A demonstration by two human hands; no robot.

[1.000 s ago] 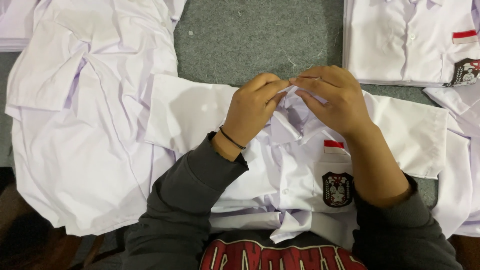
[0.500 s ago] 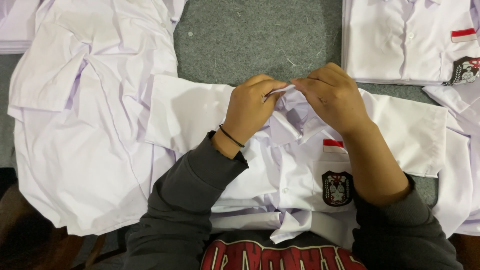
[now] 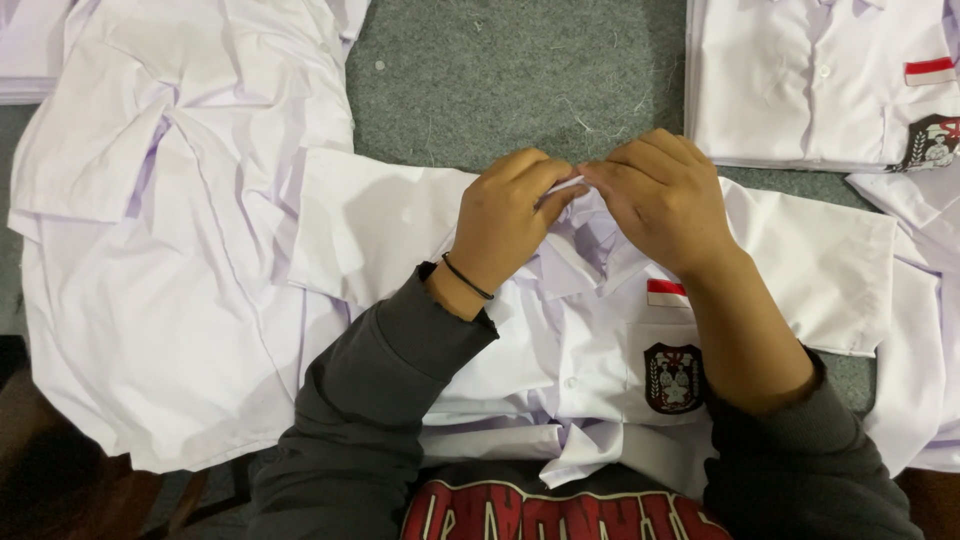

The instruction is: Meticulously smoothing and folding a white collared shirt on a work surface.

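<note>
A white short-sleeved shirt [image 3: 580, 350] lies spread in front of me on the grey felt surface [image 3: 520, 80], with a red-and-white patch and a dark crest on its chest pocket. My left hand [image 3: 505, 220] and my right hand [image 3: 660, 200] meet at its collar, fingertips pinching the collar edge between them. A thin black band circles my left wrist. Dark grey sleeves cover both my forearms.
A heap of crumpled white shirts [image 3: 170, 220] lies to the left. A neatly folded white shirt [image 3: 810, 80] with the same patch and crest sits at the upper right. More white cloth [image 3: 920, 330] hangs at the right edge.
Both hands stay at the collar; the fingers have drawn a little closer together and shifted slightly along the collar edge.
</note>
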